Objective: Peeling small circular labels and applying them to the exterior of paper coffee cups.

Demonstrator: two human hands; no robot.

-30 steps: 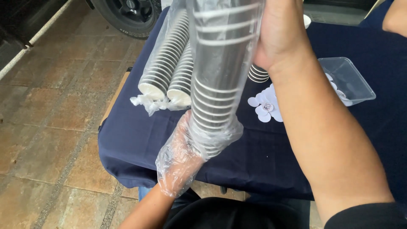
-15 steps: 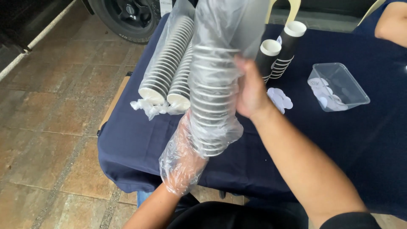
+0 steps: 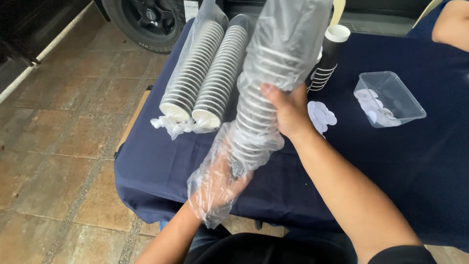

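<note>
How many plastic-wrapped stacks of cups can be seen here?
3: two sleeves lie side by side on the table, left sleeve, right sleeve; the third is held up by both hands. Others may be out of view.

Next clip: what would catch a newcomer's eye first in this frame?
Dead centre, a long stack of dark paper cups in a clear plastic sleeve is held up over the table: the right hand grips its middle, while the left hand sits inside the sleeve's open lower end. Behind it, two more sleeved cup stacks lie on the navy tablecloth; a clear plastic tub sits at right.

The cup sleeve (image 3: pixel 273 83) runs off the top edge.
</note>
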